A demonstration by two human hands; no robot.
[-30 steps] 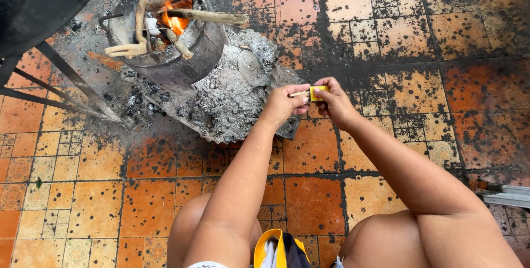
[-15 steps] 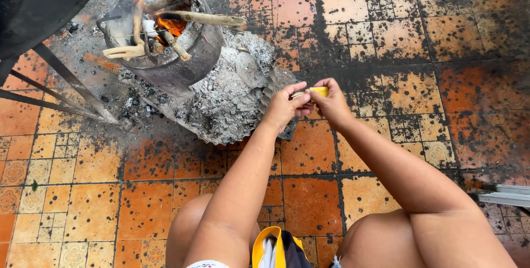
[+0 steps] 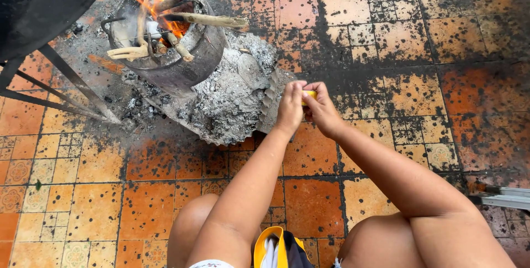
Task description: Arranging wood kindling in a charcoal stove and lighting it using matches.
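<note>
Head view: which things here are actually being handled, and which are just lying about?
In hand:
- small yellow object, pinched between left hand and right hand

Lying about:
- round metal stove with burning wood sticks
- grey ash heap
- dark metal stand legs
- yellow and black cloth

Both forearms reach forward, left hand (image 3: 290,108) and right hand (image 3: 322,110) pinched together, fingertips touching.
</note>
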